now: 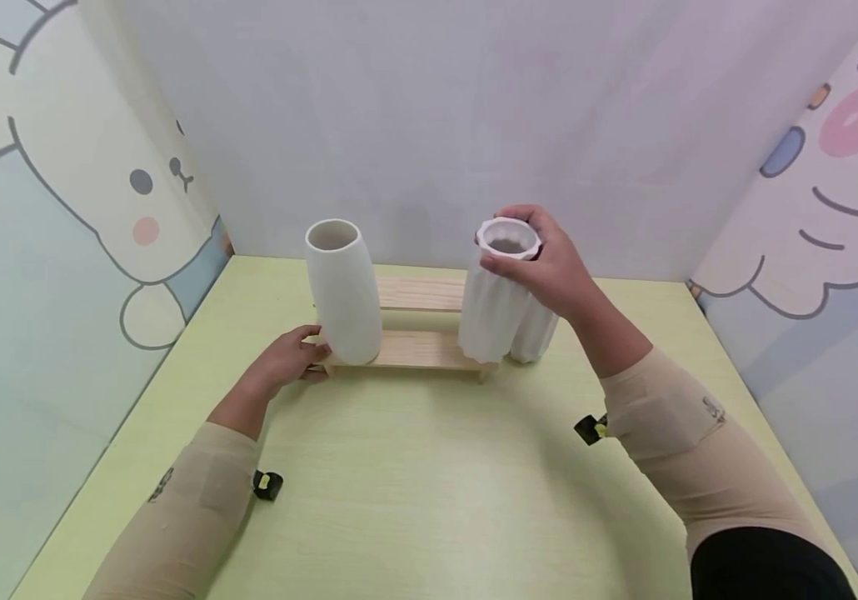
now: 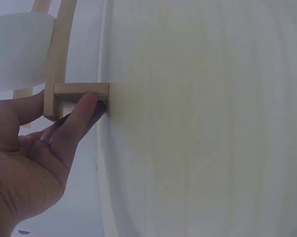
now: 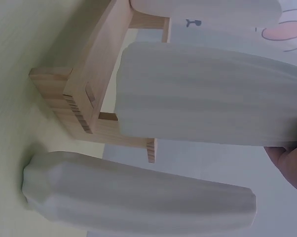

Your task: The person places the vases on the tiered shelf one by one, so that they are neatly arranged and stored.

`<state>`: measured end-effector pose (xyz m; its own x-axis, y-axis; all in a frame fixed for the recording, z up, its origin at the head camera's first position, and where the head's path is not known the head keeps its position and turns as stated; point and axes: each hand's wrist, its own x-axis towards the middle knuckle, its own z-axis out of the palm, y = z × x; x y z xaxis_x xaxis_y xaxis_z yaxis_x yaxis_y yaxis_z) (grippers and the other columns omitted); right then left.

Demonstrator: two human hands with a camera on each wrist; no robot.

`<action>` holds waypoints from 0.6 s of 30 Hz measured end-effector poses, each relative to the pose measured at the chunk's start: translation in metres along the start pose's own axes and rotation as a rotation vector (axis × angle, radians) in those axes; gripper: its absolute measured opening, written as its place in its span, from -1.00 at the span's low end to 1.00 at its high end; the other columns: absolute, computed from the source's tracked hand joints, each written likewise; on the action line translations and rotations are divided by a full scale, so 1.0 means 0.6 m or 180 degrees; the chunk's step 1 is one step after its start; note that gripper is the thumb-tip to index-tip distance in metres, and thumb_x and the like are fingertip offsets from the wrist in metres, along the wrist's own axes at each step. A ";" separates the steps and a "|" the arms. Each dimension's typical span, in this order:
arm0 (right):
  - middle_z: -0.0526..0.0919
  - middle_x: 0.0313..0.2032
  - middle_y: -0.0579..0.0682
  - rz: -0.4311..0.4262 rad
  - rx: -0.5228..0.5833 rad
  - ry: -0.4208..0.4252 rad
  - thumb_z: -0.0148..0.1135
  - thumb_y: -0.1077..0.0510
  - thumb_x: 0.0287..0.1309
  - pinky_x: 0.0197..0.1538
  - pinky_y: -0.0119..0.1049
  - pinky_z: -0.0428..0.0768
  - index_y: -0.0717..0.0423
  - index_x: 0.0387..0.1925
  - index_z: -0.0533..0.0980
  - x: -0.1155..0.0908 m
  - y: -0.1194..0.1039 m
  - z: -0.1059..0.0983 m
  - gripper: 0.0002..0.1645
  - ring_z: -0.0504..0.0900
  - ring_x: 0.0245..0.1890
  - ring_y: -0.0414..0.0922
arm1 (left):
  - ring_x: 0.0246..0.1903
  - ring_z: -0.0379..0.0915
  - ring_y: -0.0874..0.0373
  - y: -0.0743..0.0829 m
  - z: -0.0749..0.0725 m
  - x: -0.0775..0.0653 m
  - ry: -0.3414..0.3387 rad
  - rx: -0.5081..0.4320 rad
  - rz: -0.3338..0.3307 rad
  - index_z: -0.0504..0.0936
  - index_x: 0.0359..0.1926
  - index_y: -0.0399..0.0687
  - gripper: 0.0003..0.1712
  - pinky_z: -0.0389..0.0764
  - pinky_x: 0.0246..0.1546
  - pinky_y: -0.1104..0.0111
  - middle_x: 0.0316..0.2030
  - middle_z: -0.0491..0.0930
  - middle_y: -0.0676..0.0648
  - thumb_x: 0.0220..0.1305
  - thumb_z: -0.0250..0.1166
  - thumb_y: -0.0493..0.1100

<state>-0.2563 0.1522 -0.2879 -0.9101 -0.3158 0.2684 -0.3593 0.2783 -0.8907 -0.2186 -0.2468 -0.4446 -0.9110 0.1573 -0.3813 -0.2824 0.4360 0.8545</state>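
Three vases, yellow table, cartoon walls

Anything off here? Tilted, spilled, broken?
Nothing stands out: no spill or visible damage. The smooth vase stands upright on the wooden rack. One ribbed vase stands on the table beside the rack, also upright; the right hand grips the other ribbed vase.

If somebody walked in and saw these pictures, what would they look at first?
Probably the big cartoon animals on both side walls. Next, a smooth white vase on the left end of the wooden rack, and a ribbed vase that the right hand grips near its rim, at the other end. A second ribbed vase stands beside it on the table.
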 end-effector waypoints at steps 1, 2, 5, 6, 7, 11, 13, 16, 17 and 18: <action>0.63 0.00 -0.02 -0.0012 0.0002 -0.0007 0.51 0.01 0.02 -0.10 -0.25 0.60 -0.07 0.17 0.35 0.000 -0.001 0.001 -0.28 0.60 -0.09 -0.10 | 0.08 0.58 -0.19 -0.001 0.000 0.000 0.0005 0.0010 -0.0001 0.01 0.52 -0.12 -0.23 0.54 0.16 0.00 0.33 0.33 -0.40 0.47 0.12 0.02; 0.64 0.01 -0.02 -0.0029 0.0015 -0.0016 0.51 0.01 0.02 -0.10 -0.24 0.60 -0.07 0.17 0.35 0.001 -0.001 0.002 -0.29 0.60 -0.09 -0.10 | 0.08 0.59 -0.18 -0.002 0.000 0.000 0.0007 0.0017 0.0003 0.01 0.52 -0.12 -0.22 0.55 0.15 0.01 0.33 0.33 -0.40 0.47 0.12 0.02; 0.63 0.00 -0.03 -0.0060 0.0026 -0.0028 0.51 0.01 0.02 -0.09 -0.22 0.60 -0.06 0.17 0.36 0.004 -0.002 0.005 -0.29 0.60 -0.08 -0.10 | 0.06 0.60 -0.15 -0.004 0.001 0.002 0.0026 0.0030 -0.0003 0.02 0.51 -0.10 -0.22 0.57 0.13 0.04 0.32 0.35 -0.39 0.46 0.13 0.04; 0.62 0.00 -0.02 -0.0062 0.0023 -0.0029 0.51 0.01 0.02 -0.09 -0.22 0.61 -0.06 0.17 0.36 0.005 -0.002 0.006 -0.29 0.59 -0.09 -0.10 | 0.06 0.61 -0.14 -0.004 0.001 0.003 0.0021 0.0044 0.0003 0.02 0.51 -0.11 -0.22 0.58 0.12 0.05 0.32 0.35 -0.39 0.46 0.13 0.05; 0.61 -0.01 -0.02 -0.0059 0.0020 -0.0029 0.52 0.01 0.01 -0.09 -0.22 0.61 -0.07 0.17 0.36 0.006 -0.002 0.007 -0.28 0.59 -0.09 -0.10 | 0.05 0.61 -0.13 -0.005 0.001 0.003 0.0028 0.0043 -0.0007 0.03 0.51 -0.10 -0.22 0.59 0.12 0.05 0.32 0.36 -0.38 0.46 0.13 0.05; 0.58 -0.03 0.00 -0.0028 0.0040 -0.0050 0.53 0.01 -0.01 -0.11 -0.22 0.62 -0.07 0.18 0.36 0.008 -0.001 0.012 -0.27 0.58 -0.09 -0.09 | 0.05 0.61 -0.12 -0.004 0.002 0.001 0.0030 0.0049 -0.0009 0.03 0.51 -0.11 -0.21 0.58 0.13 0.05 0.32 0.35 -0.38 0.45 0.13 0.06; 0.58 -0.02 0.00 -0.0028 0.0065 -0.0067 0.53 0.02 -0.01 -0.12 -0.23 0.62 -0.07 0.18 0.36 0.010 -0.001 0.014 -0.26 0.59 -0.09 -0.09 | 0.05 0.61 -0.13 -0.003 0.001 -0.001 0.0028 0.0051 -0.0005 0.02 0.51 -0.11 -0.22 0.55 0.15 0.02 0.32 0.35 -0.39 0.46 0.13 0.05; 0.60 -0.02 0.00 -0.0049 0.0107 -0.0083 0.54 0.02 -0.02 -0.13 -0.24 0.62 -0.07 0.17 0.36 0.012 -0.002 0.019 -0.26 0.59 -0.09 -0.08 | 0.05 0.61 -0.16 -0.002 0.001 -0.004 0.0025 0.0053 0.0007 0.01 0.52 -0.12 -0.21 0.52 0.18 -0.02 0.32 0.35 -0.40 0.46 0.13 0.03; 0.60 -0.01 0.01 -0.0054 0.0123 -0.0086 0.54 0.02 -0.02 -0.13 -0.24 0.62 -0.07 0.17 0.36 0.013 -0.003 0.021 -0.26 0.59 -0.09 -0.08 | 0.05 0.61 -0.16 -0.001 0.001 -0.006 0.0024 0.0053 0.0009 0.01 0.51 -0.12 -0.22 0.51 0.19 -0.02 0.32 0.35 -0.40 0.46 0.13 0.03; 0.60 -0.02 0.01 -0.0054 0.0137 -0.0085 0.54 0.02 -0.02 -0.13 -0.24 0.62 -0.07 0.17 0.36 0.013 -0.003 0.022 -0.26 0.59 -0.09 -0.08 | 0.05 0.61 -0.16 -0.001 0.001 -0.007 0.0019 0.0058 0.0014 0.00 0.52 -0.12 -0.22 0.51 0.19 -0.02 0.32 0.35 -0.40 0.46 0.13 0.03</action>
<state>-0.2602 0.1370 -0.2892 -0.8979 -0.3445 0.2741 -0.3649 0.2338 -0.9012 -0.2145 -0.2471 -0.4439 -0.9140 0.1541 -0.3754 -0.2728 0.4514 0.8496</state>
